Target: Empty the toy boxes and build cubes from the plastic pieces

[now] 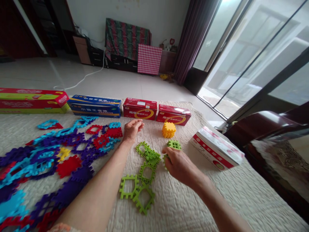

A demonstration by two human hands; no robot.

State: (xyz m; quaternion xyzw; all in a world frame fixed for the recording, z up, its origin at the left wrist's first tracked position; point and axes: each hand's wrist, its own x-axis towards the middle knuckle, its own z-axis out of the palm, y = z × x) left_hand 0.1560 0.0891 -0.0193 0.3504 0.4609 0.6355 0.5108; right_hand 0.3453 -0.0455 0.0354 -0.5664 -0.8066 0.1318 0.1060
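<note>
My left hand (pixel 132 129) is closed in a loose fist above the bedspread, in front of a red box, with nothing visible in it. My right hand (pixel 180 163) has its fingers closed at the edge of green toothed building pieces (pixel 174 144), the top one with a window grid. The fingers partly hide these pieces. Between my arms lie several loose green pieces, including a square frame (pixel 128 187), a frame with a rounded opening (pixel 144 198) and another frame (pixel 147 172). Beyond my right hand stands a neat stack of yellow toothed pieces (pixel 169 130).
Purple, blue and red pieces (pixel 70 166) are heaped at left. Along the back stand a red-and-green box (pixel 33 101), a blue box (pixel 95 106) and two red boxes (pixel 140 108). A white-and-red box (pixel 217 148) is at right, near a dark wooden armrest (pixel 260 124).
</note>
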